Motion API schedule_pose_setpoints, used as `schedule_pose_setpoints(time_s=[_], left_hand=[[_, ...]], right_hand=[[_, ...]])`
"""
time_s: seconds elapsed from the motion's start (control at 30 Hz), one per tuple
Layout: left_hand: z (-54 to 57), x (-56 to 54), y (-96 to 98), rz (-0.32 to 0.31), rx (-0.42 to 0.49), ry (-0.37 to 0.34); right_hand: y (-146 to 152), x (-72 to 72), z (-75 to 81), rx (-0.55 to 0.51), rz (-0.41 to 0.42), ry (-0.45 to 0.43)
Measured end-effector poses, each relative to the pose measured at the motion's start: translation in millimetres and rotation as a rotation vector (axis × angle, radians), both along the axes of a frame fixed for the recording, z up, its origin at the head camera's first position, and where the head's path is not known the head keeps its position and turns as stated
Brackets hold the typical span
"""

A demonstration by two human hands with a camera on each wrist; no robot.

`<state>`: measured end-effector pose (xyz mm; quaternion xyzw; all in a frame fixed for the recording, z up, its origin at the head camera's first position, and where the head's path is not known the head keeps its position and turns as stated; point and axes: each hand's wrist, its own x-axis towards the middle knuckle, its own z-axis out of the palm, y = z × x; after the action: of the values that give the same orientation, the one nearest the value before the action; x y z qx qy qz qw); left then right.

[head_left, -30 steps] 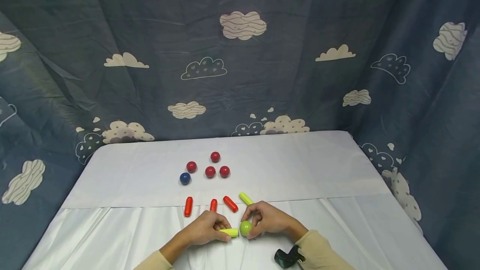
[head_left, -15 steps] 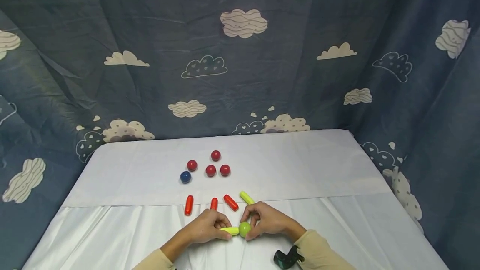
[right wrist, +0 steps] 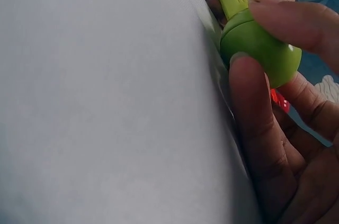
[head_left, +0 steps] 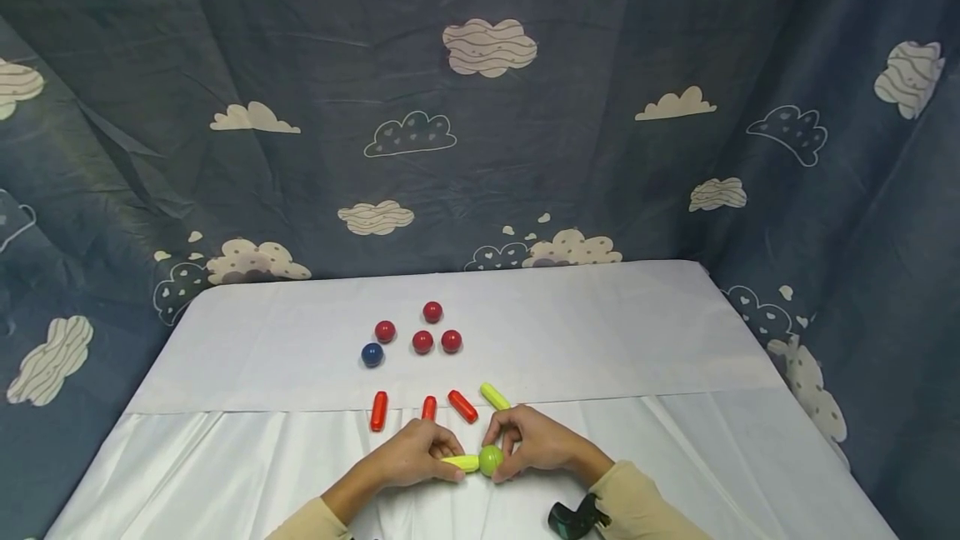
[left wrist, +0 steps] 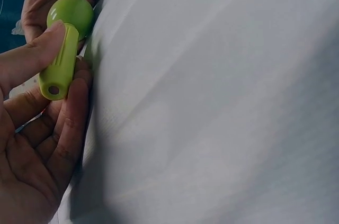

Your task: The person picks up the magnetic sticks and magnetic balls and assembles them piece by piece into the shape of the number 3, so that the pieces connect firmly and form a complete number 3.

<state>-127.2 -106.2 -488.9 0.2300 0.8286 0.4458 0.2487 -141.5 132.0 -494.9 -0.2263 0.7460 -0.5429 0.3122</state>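
My left hand (head_left: 414, 454) pinches a yellow-green ribbed stick (left wrist: 59, 70) between thumb and fingers. A round hole shows in the stick's near end in the left wrist view. My right hand (head_left: 542, 438) holds a glossy green ball (right wrist: 259, 46) with thumb and fingertips around it. The ball sits against the stick's far end, in line with it, just over the white cloth. A seam line runs round the ball beside the stick. Beyond the right hand's fingers lies a second yellow-green stick (head_left: 493, 395).
Red sticks (head_left: 378, 412) lie behind the left hand, one partly hidden by it. Farther back on the white-covered table (head_left: 585, 332) are several red balls (head_left: 422, 342) and a blue ball (head_left: 372, 355). A black object (head_left: 573, 517) is by the right sleeve.
A second ago a small gap separated the green ball from the stick. The right hand has brought the ball left against the stick's end; the left hand has hardly moved.
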Motion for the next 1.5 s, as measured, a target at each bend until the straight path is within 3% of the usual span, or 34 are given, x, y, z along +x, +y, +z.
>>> schedule_pose_setpoints(time_s=[0.6, 0.83, 1.03, 1.23, 1.5], left_hand=[[3.2, 2.5, -3.0, -0.007, -0.016, 0.010], [13.4, 4.0, -9.7, -0.011, -0.017, 0.027], [24.8, 0.9, -19.7, -0.001, -0.012, 0.085], [34.0, -12.9, -38.6, 0.097, -0.032, 0.104], [51.6, -36.4, -70.8, 0.308, -0.095, 0.160]], right_hand=[[0.5, 0.9, -2.0, -0.007, -0.002, 0.028], [0.8, 0.4, -1.4, -0.018, 0.006, 0.023], [0.8, -0.6, -0.9, 0.002, 0.004, 0.002], [1.7, -0.5, -0.8, 0.015, -0.004, 0.010], [0.8, 1.2, 0.3, 0.029, -0.002, 0.030]])
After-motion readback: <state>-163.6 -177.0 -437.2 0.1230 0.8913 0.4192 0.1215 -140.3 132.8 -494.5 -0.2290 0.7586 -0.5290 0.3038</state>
